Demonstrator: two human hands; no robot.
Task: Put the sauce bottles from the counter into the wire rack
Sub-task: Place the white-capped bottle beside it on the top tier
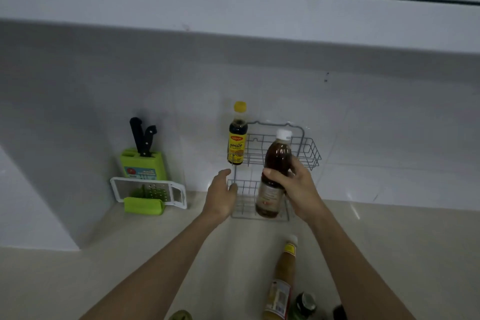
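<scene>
A two-tier grey wire rack (310, 153) stands on the counter against the tiled wall. A dark sauce bottle with a yellow cap (237, 135) stands in the left end of its upper tier. My right hand (294, 186) grips a brown bottle with a white cap (275, 163), held upright in front of the rack. My left hand (220, 193) is spread loosely at the rack's lower left corner, fingers touching the wire. A tall orange sauce bottle (281, 278) stands on the counter near me, with a dark green-capped bottle (305, 304) beside it.
A green knife block (142, 161) with two black-handled knives stands left of the rack. A white and green grater (149, 193) lies in front of it. A white wall corner juts out at left. More bottle tops show at the bottom edge.
</scene>
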